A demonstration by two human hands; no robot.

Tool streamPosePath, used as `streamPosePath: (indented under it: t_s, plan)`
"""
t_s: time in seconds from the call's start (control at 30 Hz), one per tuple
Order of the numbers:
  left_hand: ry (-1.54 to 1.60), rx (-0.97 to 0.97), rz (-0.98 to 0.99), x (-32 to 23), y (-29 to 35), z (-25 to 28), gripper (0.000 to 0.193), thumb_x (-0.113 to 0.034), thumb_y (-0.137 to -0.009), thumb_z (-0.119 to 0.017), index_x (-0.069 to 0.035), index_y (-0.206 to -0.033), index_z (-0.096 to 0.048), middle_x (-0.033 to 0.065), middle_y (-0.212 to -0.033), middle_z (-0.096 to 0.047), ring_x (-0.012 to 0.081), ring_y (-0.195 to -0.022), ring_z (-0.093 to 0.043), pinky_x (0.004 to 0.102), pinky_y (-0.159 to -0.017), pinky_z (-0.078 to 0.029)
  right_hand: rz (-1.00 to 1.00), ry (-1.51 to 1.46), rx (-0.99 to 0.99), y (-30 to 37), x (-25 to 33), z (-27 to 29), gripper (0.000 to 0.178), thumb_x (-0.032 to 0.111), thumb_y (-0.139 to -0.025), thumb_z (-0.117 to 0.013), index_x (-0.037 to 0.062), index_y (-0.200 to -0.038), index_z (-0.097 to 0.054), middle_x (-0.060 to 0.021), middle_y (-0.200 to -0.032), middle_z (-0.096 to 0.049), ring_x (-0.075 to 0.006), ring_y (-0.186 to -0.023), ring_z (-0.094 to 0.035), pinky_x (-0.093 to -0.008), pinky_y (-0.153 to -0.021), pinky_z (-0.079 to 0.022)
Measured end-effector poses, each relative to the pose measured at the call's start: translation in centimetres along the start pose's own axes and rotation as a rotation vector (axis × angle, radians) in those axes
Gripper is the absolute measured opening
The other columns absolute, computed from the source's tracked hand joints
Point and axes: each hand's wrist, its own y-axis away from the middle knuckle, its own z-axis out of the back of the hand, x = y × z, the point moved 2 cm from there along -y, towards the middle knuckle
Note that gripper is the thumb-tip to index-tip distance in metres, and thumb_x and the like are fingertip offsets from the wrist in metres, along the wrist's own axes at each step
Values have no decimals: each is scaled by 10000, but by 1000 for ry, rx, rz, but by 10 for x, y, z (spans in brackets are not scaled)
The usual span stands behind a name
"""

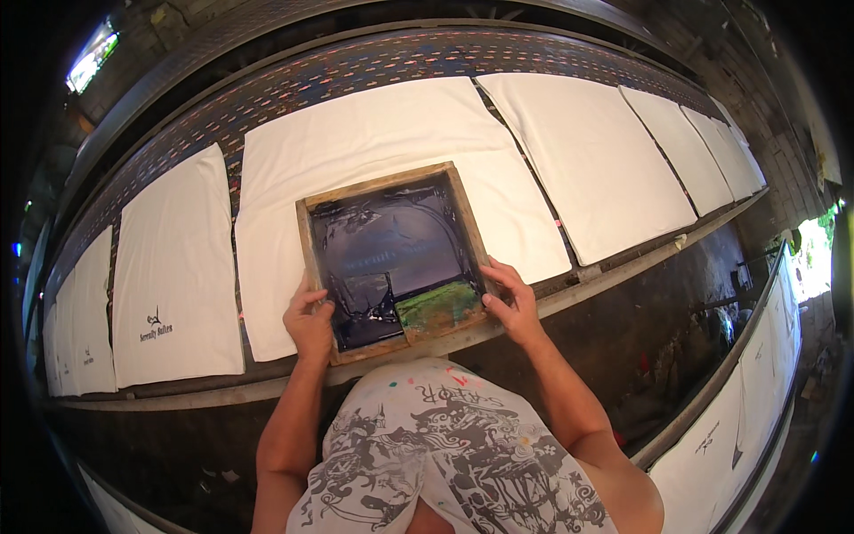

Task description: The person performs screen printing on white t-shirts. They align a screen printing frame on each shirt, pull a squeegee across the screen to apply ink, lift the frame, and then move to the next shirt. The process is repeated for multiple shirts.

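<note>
A wooden screen-printing frame [454, 191] lies over the near part of a white cloth [374, 125]. Dark blue-black ink coats its mesh [391, 214], with a faint lettered design in the middle. In its lower right corner rests a flat piece [439, 310] smeared with green, probably a squeegee. My left hand [310, 322] grips the frame's left edge, fingers curled round the wood. On the opposite side my right hand [514, 303] holds the right edge, thumb pressed against it. The cloth beneath the frame is hidden.
Along the long table [587, 289] more white cloths are laid in a row. To the left, one cloth [178, 267] carries a dark printed design; plain ones [587, 160] are to the right. A second table with printed cloths [712, 445] stands at the lower right.
</note>
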Motion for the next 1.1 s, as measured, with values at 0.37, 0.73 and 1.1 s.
streamPosePath:
  t_s: [0.37,0.73,1.1]
  plan:
    - [-23,-40,-74,12,-1,-1,257,106,-863,-774,18,-1097,-834,318,-1709,-581,378,-1574,-596,455,-1298,-471,-22,-117,5,-2,-11,0,565,125,-1012,-777,5,-1560,-712,-199,-1694,-593,-299,-1544,-581,-446,-1269,-463]
    - [-54,-86,-45,12,2,-9,227,58,-848,-802,-47,-1042,-855,293,-1697,-604,373,-1526,-622,449,-1296,-458,-29,-141,-12,-5,-16,3,547,139,-1033,-761,-52,-1542,-699,-216,-1658,-624,-328,-1571,-577,-471,-1337,-412]
    - [-140,-97,-36,6,5,-6,226,57,-830,-807,-66,-1012,-856,285,-1660,-639,381,-1504,-638,442,-1278,-475,-39,-128,-14,-5,-17,-1,540,135,-1036,-767,-37,-1543,-701,-205,-1653,-630,-314,-1543,-593,-455,-1308,-433]
